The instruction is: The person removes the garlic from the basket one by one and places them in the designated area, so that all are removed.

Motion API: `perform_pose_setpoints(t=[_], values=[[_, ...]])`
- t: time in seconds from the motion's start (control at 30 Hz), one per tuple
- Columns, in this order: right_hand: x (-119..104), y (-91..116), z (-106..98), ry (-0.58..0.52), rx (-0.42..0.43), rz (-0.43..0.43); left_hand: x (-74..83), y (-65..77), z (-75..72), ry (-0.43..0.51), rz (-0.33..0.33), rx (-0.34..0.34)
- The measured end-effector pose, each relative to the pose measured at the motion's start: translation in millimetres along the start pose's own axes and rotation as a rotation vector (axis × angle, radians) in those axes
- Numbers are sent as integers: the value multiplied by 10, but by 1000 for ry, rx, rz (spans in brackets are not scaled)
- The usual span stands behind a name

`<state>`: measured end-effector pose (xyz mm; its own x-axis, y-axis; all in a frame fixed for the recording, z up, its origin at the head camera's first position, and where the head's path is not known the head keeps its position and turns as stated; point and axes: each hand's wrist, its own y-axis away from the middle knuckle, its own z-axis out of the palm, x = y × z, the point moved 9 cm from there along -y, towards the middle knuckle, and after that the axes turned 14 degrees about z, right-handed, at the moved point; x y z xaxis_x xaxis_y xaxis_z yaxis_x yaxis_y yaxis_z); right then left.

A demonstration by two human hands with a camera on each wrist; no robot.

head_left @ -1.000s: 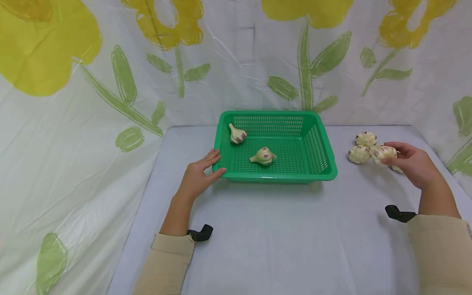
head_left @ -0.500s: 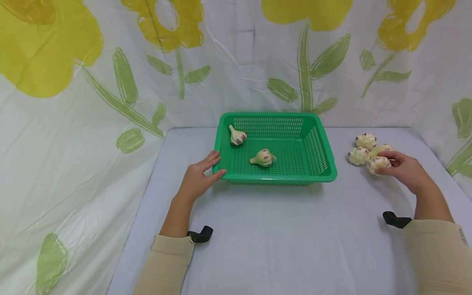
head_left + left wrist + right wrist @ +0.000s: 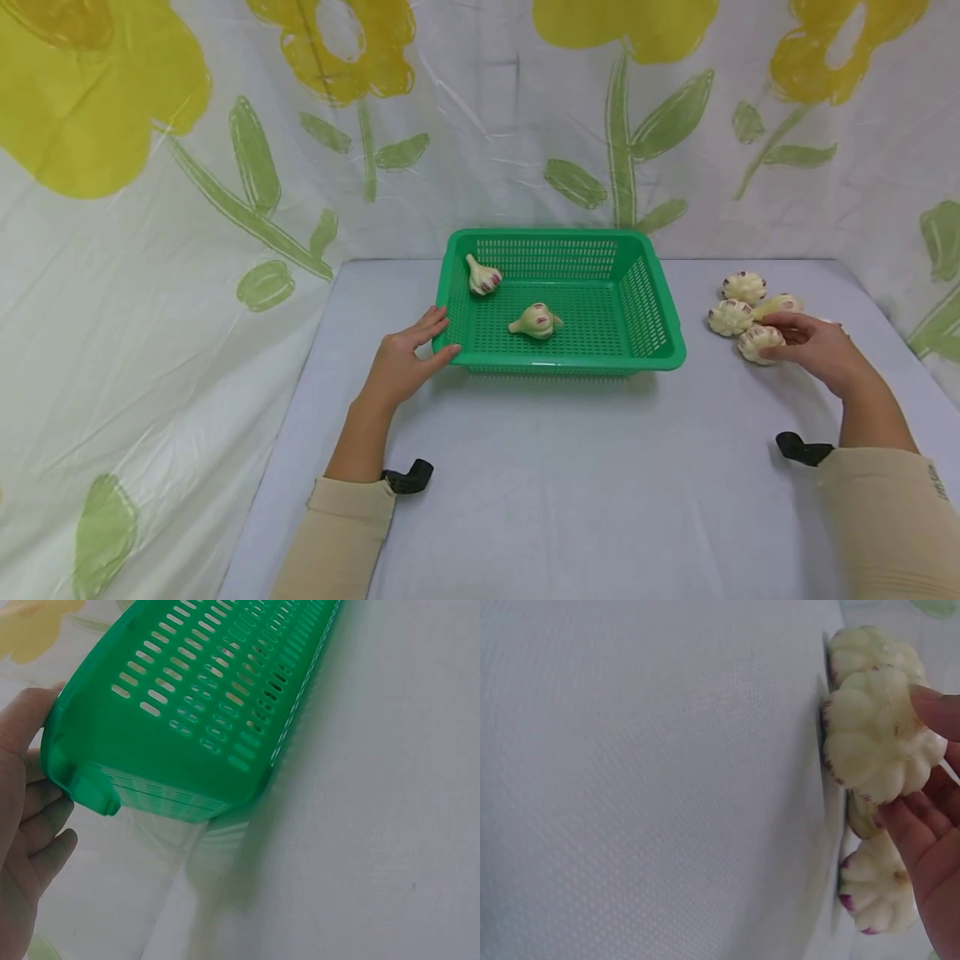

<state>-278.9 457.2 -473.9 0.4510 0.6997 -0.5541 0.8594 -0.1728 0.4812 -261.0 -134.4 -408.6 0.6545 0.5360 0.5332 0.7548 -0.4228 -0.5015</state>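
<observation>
My left hand (image 3: 401, 367) grips the left front corner of a green plastic basket (image 3: 670, 333), thumb and fingers at its rim (image 3: 64, 742). Inside lie two garlic bulbs, one in the far left corner (image 3: 483, 277) and one near the middle (image 3: 537, 321). At the right, my right hand (image 3: 821, 354) holds another garlic bulb (image 3: 761, 343) between thumb and fingers, low at the table. Close beside it are more bulbs: a back one (image 3: 744, 287), a left one (image 3: 730, 317) and one lying on its side (image 3: 785, 303). A further bulb is mostly hidden behind the hand.
A white cloth covers the table (image 3: 570, 483). Behind and to the left hangs a white sheet (image 3: 480, 167) printed with yellow flowers. Black wrist mounts sit on the left arm (image 3: 410, 477) and right arm (image 3: 805, 448).
My right hand has brought its garlic bulb left and toward me, down beside the others. The bulb lying on its side has come into view behind it. My left hand and the basket stay put.
</observation>
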Motion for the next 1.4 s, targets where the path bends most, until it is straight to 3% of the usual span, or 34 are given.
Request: perform_pose_setpoints(t=[0.67,0.97,1.17,1.3,1.4], values=[[-13,30,-24,-9,-26,34,28,-8,-26,-19,44,23],[-80,55,-118,27,-2,23,21,-7,-23,-19,35,14],[-259,100,-342,48,54,-1,26,-13,-26,-26,54,18],[-518,158,-504,108,109,-57,41,-13,-32,-19,60,22],[-764,197,-575,183,101,-83,46,-11,-39,-15,54,23]])
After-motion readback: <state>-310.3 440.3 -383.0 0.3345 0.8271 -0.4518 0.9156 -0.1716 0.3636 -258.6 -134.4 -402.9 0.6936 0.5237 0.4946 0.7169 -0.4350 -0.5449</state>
